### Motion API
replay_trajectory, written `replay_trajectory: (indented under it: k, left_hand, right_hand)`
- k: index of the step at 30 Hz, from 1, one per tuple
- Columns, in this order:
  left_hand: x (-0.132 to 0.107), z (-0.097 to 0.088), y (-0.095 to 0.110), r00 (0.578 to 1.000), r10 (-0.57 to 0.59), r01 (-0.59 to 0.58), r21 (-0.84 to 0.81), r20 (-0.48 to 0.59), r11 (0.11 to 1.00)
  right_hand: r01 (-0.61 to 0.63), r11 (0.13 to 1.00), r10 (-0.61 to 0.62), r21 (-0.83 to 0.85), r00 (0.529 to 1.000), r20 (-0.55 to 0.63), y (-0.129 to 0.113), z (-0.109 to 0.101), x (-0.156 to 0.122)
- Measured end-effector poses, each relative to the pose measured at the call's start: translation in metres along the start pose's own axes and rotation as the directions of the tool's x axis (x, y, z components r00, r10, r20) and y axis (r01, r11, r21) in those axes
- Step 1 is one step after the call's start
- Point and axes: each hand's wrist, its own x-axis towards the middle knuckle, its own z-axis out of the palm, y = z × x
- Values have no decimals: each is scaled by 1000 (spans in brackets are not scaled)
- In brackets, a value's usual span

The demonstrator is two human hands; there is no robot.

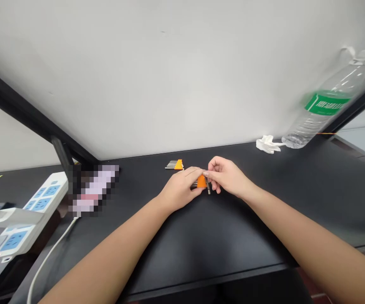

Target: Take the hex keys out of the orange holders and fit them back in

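My left hand (182, 190) is closed around an orange hex key holder (201, 181), low over the black desk. Several metal keys poke out of the holder's left side, partly covered by the fingers. My right hand (225, 175) is pinched at the holder's right side, on a metal hex key (209, 188) whose short end points down. Its upper part is hidden by the fingertips. Just behind the left hand, a second orange holder (178, 164) with several hex keys lies on the desk.
A power strip (47, 192) with plugs stands at the left beside a blurred-out object (96, 188) and a white cable (54, 249). A crumpled tissue (267, 144) and a large clear bottle (328, 103) are at the back right. A pale wall (182, 84) rises behind the black desk (220, 236).
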Motion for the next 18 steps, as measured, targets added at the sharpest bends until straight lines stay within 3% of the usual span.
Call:
replay_trajectory:
  k: [2,5,7,9,12,15,18]
  left_hand:
    - [0,1,0,999,-10,9,-18,-32,1000]
    - [0,2,-1,999,-29,28,-19,-40,999]
    - [-1,1,-2,999,-48,48,-6,-15,999]
    - [-3,0,-4,998,-66,66,28,-9,997]
    - [-6,0,-9,995,-92,95,88,-30,992]
    - [-8,2,-12,994,-107,111,108,-35,988]
    - [-8,3,-12,995,-95,97,105,-30,990]
  right_hand:
    - [130,963,-146,-235,988,-50,-3,12,-4]
    - [366,766,-411,-529,911,36,-6,24,-11]
    - [449,691,-483,-567,870,100,-6,23,-13]
    - [439,692,-498,-573,865,62,-4,13,-13]
    - [284,666,-408,-689,913,-18,0,-11,-8]
    - [155,540,-177,-828,982,68,4,-30,-1]
    - [96,458,12,-884,993,114,3,-34,2]
